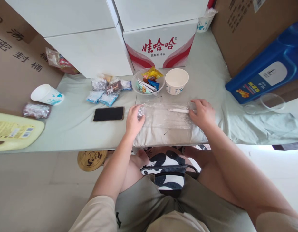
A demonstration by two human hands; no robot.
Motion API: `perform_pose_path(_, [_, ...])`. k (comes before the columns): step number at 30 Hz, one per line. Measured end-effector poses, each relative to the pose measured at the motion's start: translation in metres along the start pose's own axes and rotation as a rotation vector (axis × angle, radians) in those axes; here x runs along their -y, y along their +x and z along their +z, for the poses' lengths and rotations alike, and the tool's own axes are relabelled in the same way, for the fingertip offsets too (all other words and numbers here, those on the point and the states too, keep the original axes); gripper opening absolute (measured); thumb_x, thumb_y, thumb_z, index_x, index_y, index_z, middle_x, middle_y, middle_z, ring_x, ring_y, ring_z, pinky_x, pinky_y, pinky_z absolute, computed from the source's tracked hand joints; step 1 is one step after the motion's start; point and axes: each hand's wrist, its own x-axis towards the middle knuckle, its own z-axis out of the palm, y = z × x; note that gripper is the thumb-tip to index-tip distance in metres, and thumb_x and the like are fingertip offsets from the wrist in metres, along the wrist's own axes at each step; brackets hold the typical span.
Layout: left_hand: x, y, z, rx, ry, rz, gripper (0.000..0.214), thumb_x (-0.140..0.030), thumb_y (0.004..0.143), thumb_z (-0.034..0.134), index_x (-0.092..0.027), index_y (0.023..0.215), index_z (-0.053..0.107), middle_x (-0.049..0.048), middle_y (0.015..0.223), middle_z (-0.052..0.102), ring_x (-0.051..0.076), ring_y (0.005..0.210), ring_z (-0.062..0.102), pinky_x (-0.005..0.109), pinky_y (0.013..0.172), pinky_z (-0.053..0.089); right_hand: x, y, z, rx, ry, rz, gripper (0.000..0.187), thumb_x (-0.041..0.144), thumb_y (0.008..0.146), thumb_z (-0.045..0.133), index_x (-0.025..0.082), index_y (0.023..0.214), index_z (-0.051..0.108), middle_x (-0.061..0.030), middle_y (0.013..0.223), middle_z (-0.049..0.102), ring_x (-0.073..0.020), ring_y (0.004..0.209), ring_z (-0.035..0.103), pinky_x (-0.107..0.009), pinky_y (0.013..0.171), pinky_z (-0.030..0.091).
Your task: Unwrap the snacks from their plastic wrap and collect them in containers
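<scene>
A clear, crinkled plastic bag (156, 117) is stretched flat on the cloth between my hands. My left hand (134, 121) grips its bunched left end, thumb toward the middle. At the right end, my right hand (204, 113) is closed over the edge, fingers bent. A thin white pen-like stick (177, 111) lies along the plastic, its right end reaching my right thumb; whether it is inside or on top I cannot tell. A black phone (108, 114) lies left of my left hand. Behind the plastic stand a clear bowl (134, 84) of wrapped snacks and a white paper bowl (177, 82).
White cartons (160, 48) line the back. Several wrapped snacks (107, 90) lie behind the phone. A paper cup (47, 94) and a yellow jug (15, 132) are at left. A blue bottle (267, 67) and clear cup (272, 102) are at right. The table's cloth edge (73, 143) faces me.
</scene>
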Motion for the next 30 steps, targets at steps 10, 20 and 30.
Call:
perform_pose_path(10, [-0.003, -0.001, 0.003, 0.086, 0.123, -0.045, 0.044, -0.019, 0.083, 0.069, -0.026, 0.126, 0.071, 0.0110, 0.132, 0.069, 0.036, 0.124, 0.059, 0.054, 0.106, 0.048, 0.000, -0.005, 0.000, 0.052, 0.070, -0.104, 0.057, 0.022, 0.077, 0.055, 0.024, 0.134, 0.061, -0.0164, 0.151, 0.052, -0.0396, 0.139, 0.046, -0.061, 0.101, 0.045])
perform_pose_path(20, [-0.007, -0.003, -0.005, 0.154, -0.348, -0.051, 0.031, -0.008, 0.082, 0.055, -0.019, 0.106, 0.070, 0.0069, 0.100, 0.075, 0.018, 0.093, 0.072, 0.034, 0.089, 0.058, 0.006, -0.004, -0.005, -0.021, 0.160, -0.191, 0.050, 0.019, 0.082, 0.050, 0.017, 0.130, 0.062, -0.0203, 0.144, 0.057, -0.0350, 0.136, 0.053, -0.057, 0.110, 0.044])
perform_pose_path(30, [-0.019, -0.014, -0.022, 0.621, -0.808, -0.200, 0.019, -0.026, 0.073, 0.070, -0.020, 0.090, 0.064, 0.0012, 0.076, 0.068, 0.015, 0.070, 0.069, 0.029, 0.069, 0.057, 0.052, -0.025, 0.017, 0.418, 0.352, -0.710, 0.081, 0.014, 0.073, 0.055, 0.020, 0.153, 0.045, -0.0140, 0.159, 0.047, -0.0360, 0.154, 0.032, -0.063, 0.122, 0.031])
